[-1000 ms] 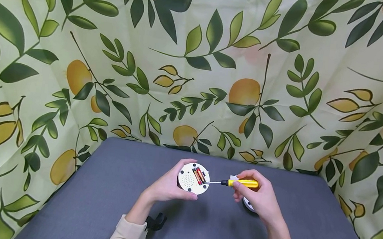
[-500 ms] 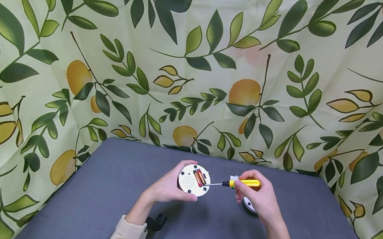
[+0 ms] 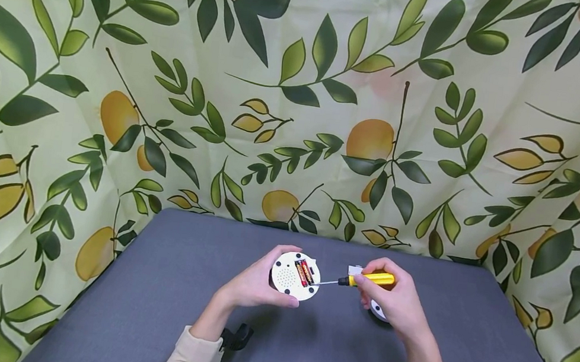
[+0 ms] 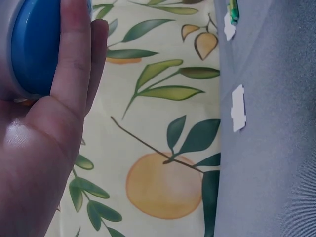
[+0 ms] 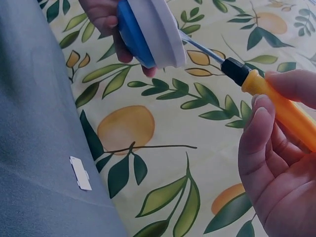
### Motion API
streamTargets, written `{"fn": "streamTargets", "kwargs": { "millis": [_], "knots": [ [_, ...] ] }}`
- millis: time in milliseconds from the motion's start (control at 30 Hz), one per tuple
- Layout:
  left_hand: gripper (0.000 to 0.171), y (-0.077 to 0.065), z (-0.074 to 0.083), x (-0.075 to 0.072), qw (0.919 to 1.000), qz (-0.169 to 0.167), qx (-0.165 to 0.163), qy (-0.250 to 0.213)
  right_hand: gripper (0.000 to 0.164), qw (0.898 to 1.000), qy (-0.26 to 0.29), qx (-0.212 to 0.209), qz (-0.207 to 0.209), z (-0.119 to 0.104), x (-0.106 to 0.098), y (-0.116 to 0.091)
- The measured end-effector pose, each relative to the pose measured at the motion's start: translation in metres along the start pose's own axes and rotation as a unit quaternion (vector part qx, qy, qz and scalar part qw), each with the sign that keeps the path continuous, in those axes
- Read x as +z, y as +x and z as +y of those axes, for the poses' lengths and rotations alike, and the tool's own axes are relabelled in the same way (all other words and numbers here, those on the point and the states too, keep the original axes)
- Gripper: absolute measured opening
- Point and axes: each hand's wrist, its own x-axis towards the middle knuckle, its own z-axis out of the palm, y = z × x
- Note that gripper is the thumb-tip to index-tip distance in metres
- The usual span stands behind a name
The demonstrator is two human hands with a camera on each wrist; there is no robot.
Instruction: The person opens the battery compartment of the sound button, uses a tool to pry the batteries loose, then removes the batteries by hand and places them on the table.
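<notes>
My left hand (image 3: 251, 281) grips a round white battery-powered device (image 3: 283, 276) by its edge, its underside facing me. Two red-and-black batteries (image 3: 304, 273) sit in its uncovered compartment, near several dark feet and a patch of small holes. The device's blue domed side (image 4: 37, 44) shows in the left wrist view. My right hand (image 5: 276, 163) pinches a screwdriver (image 3: 378, 278) by its yellow handle. Its thin metal shaft points left, the tip right at the lower end of the batteries.
A white battery cover (image 5: 80, 173) lies on the grey table (image 3: 189, 313). Another round white device (image 3: 378, 310) lies partly hidden behind my right hand. A small green object (image 4: 233, 11) rests farther along the table. Leaf-patterned cloth (image 3: 297, 116) hangs behind and at the sides.
The white device has shifted slightly right and down in my left hand's grip. The screwdriver has followed, its tip staying at the battery compartment and moving slightly down.
</notes>
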Motion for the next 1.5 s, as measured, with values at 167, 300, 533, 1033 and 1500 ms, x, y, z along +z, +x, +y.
{"fn": "streamTargets", "kwargs": {
  "millis": [167,300,533,1033,1500],
  "knots": [
    [0.092,-0.0001,-0.0003,-0.0006,1.0,-0.001,0.002,-0.001,0.02,1.0,-0.03,-0.001,-0.002,0.0006,-0.0007,-0.0005],
    [0.092,0.0001,-0.0009,-0.0017,1.0,0.005,0.001,-0.008,0.02,0.999,-0.052,-0.015,-0.001,0.0021,0.001,-0.0006],
    [0.092,-0.0021,-0.0013,-0.0048,0.9995,0.016,-0.001,-0.026,0.019,0.996,-0.072,-0.046,0.009,0.0053,0.0071,-0.0004],
    [0.087,-0.0016,-0.0046,-0.0082,0.9983,0.015,0.018,-0.053,0.021,0.992,-0.072,-0.101,0.002,0.0065,0.0068,-0.0002],
    [0.087,-0.0005,-0.003,-0.0087,0.9964,0.006,0.024,-0.081,0.021,0.992,-0.033,-0.122,-0.012,0.009,0.006,-0.0003]
  ]
}}
